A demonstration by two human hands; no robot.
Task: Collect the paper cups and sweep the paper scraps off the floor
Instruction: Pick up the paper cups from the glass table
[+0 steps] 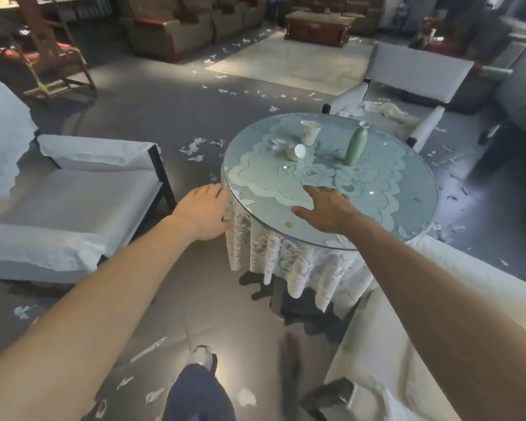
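Observation:
Two white paper cups are on the round glass-topped table [407,189]: one upright cup [310,132] and one tipped cup [297,152] lying on its side just in front of it. My right hand [325,206] hovers over the table's near part with fingers stretched toward the cups, a good way short of them. My left hand [205,212] is open at the table's left rim, against the lace cloth. White paper scraps [195,148] litter the grey floor left of the table, and more paper scraps [447,161] lie on its right.
A green vase [356,145] stands on the table right of the cups. White-covered armchairs stand at left [82,189], behind the table [413,83] and at lower right [438,299]. A rug [289,60] and wooden coffee table [318,27] lie farther back. My foot [202,357] is below.

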